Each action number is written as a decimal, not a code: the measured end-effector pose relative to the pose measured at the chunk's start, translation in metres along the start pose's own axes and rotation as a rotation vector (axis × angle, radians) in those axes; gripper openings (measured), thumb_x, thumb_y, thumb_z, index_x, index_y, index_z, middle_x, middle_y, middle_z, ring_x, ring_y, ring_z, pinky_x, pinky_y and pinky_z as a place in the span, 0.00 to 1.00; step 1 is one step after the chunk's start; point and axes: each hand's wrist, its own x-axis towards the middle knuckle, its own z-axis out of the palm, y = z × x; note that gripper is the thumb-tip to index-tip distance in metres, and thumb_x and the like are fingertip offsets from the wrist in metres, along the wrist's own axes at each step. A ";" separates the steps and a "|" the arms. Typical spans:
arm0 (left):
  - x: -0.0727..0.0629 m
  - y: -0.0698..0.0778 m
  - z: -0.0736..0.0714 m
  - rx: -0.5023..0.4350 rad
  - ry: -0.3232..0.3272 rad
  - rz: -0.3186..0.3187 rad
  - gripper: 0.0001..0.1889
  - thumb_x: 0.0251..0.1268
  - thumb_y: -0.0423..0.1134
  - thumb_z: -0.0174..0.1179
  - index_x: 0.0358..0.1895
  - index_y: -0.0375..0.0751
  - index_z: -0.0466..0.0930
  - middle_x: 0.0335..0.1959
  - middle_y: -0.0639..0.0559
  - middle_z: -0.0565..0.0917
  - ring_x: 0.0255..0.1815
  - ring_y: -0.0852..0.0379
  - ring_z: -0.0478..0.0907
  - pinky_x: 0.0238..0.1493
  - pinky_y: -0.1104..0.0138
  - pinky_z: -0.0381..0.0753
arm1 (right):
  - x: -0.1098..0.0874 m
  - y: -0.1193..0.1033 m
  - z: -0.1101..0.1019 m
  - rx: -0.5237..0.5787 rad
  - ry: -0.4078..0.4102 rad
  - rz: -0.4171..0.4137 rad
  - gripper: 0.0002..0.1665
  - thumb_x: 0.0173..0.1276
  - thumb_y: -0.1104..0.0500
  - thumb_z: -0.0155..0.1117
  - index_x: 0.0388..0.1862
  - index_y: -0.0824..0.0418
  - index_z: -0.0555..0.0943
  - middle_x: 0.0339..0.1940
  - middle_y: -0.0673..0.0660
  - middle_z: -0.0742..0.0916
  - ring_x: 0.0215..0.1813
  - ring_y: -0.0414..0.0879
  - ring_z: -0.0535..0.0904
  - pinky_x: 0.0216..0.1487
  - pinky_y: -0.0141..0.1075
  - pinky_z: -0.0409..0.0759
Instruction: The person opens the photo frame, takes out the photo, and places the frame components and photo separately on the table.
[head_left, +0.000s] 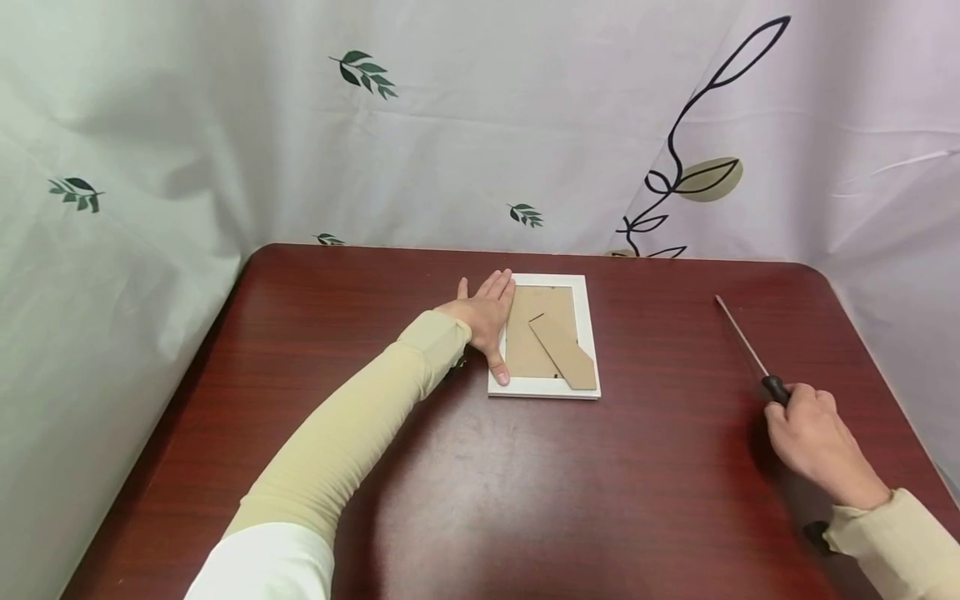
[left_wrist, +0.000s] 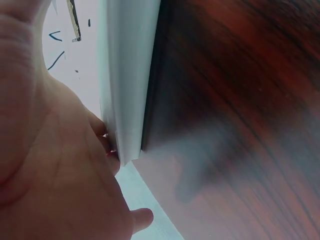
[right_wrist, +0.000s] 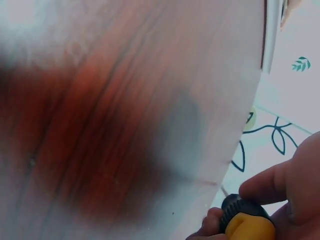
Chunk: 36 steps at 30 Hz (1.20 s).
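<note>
A white picture frame (head_left: 584, 312) lies face down near the table's far edge, its brown backing board (head_left: 523, 346) upward. A cardboard stand flap (head_left: 567, 354) slants across the backing to the lower right corner. My left hand (head_left: 484, 321) rests along the frame's left side with fingers straight and thumb spread to the near corner; the left wrist view shows its fingers against the frame's edge (left_wrist: 129, 75). Well to the right, my right hand (head_left: 816, 435) grips a screwdriver (head_left: 776, 388) by its handle, black and yellow in the right wrist view, with the shaft pointing away.
The dark red wooden table (head_left: 465, 492) has rounded far corners. A pale curtain (head_left: 450, 142) with leaf prints hangs behind it and along both sides.
</note>
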 end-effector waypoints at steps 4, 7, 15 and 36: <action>0.000 0.001 -0.001 0.014 -0.002 -0.008 0.87 0.21 0.72 0.79 0.80 0.34 0.27 0.82 0.41 0.27 0.82 0.49 0.24 0.75 0.36 0.34 | 0.000 -0.001 0.000 0.031 -0.018 0.010 0.29 0.72 0.61 0.40 0.60 0.87 0.62 0.43 0.80 0.76 0.40 0.67 0.75 0.34 0.53 0.73; 0.000 0.002 -0.002 0.022 -0.007 -0.013 0.87 0.22 0.72 0.79 0.80 0.34 0.27 0.82 0.41 0.27 0.82 0.48 0.24 0.75 0.36 0.35 | -0.002 -0.006 0.000 0.052 -0.021 0.035 0.31 0.72 0.60 0.40 0.64 0.84 0.61 0.48 0.81 0.75 0.43 0.68 0.75 0.37 0.54 0.72; -0.001 0.006 -0.005 0.039 -0.031 -0.024 0.87 0.23 0.71 0.80 0.80 0.35 0.26 0.81 0.39 0.26 0.82 0.46 0.24 0.75 0.36 0.36 | -0.004 -0.025 0.002 0.110 0.086 -0.028 0.24 0.74 0.59 0.47 0.59 0.78 0.70 0.38 0.69 0.80 0.35 0.57 0.73 0.31 0.37 0.66; 0.001 0.016 -0.010 0.131 -0.029 -0.025 0.86 0.21 0.70 0.80 0.82 0.40 0.30 0.81 0.32 0.32 0.81 0.37 0.31 0.75 0.41 0.53 | -0.010 -0.094 0.021 0.373 -0.017 -0.186 0.22 0.84 0.52 0.43 0.48 0.67 0.78 0.28 0.54 0.82 0.23 0.41 0.74 0.27 0.32 0.70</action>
